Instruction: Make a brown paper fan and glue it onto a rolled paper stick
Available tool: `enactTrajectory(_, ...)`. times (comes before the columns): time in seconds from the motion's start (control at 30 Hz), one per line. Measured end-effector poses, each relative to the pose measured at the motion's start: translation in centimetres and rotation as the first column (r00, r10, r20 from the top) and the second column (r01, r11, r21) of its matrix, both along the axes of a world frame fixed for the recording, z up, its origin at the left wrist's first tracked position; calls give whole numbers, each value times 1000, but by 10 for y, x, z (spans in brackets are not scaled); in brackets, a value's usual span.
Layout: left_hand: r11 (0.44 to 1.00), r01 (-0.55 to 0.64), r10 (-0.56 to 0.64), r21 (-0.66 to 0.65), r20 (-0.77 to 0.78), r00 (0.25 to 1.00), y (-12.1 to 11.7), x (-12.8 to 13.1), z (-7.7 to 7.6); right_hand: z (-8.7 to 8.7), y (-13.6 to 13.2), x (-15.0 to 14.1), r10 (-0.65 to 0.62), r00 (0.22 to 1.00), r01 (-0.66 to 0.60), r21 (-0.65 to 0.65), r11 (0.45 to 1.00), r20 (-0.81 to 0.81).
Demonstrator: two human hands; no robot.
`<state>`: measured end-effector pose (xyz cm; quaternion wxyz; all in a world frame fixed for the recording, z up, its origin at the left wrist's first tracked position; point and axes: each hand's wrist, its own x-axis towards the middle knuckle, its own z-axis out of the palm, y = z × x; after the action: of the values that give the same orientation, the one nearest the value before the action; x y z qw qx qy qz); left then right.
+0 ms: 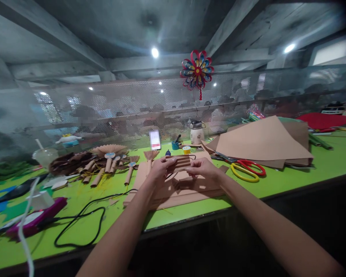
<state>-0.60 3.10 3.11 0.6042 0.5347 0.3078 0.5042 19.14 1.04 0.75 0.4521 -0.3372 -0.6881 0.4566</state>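
Both hands meet over the middle of the green table (190,209), pinching a pleated strip of brown paper (181,162) between them. My left hand (160,168) grips its left end with fingers curled. My right hand (204,167) holds the right end the same way. Under the hands lies a stack of brown paper pieces (175,190), some of them folded.
Red and yellow scissors (248,168) lie to the right beside large brown sheets (262,144). Paper fans and rolled tubes (109,161) sit at left. A black cable (83,223) and a pink device (34,219) lie near the front left. A mesh screen (161,104) backs the table, with a paper flower (196,71) hung on it.
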Motion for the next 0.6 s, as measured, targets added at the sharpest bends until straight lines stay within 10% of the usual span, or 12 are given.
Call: enactTrajectory(0.6,999,-29,31,-21,53,998,2,2,0,-3,5,-1,-13,991,10,-26,1000,-130)
